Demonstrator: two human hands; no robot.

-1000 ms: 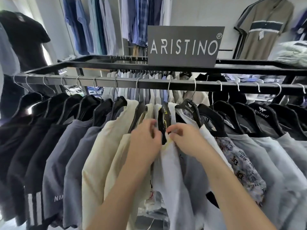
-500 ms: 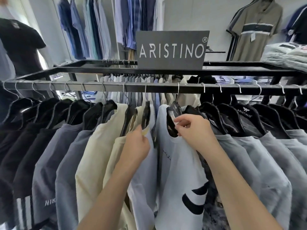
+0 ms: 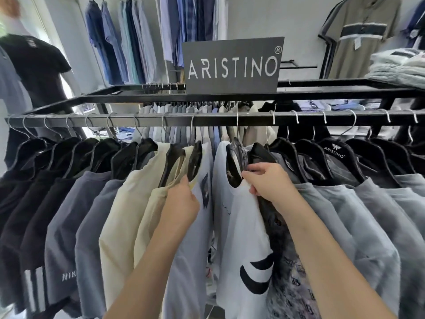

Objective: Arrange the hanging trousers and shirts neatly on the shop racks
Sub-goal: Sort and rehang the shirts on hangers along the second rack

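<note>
A black rail (image 3: 142, 122) carries a row of shirts on black hangers: black, grey-blue, cream, white and light grey. My left hand (image 3: 181, 203) holds the collar edge of a cream shirt (image 3: 119, 222) beside a pale grey shirt (image 3: 190, 261). My right hand (image 3: 269, 183) pinches the neckline of a white shirt with black stripes (image 3: 243, 249), next to a dark patterned shirt (image 3: 287, 284). A narrow gap shows between the pale grey shirt and the white one.
An ARISTINO sign (image 3: 233, 65) stands on the rack's top frame (image 3: 345, 93). Blue shirts (image 3: 128, 40) hang on the back wall, an olive polo (image 3: 358, 35) at right. Folded clothes (image 3: 400, 65) lie at far right. A mannequin in a black tee (image 3: 36, 67) stands left.
My hands have moved apart, parting the shirts: the right drew the white striped shirt to the right, the left stayed at the cream shirt's collar. The view has moved closer and slightly lower.
</note>
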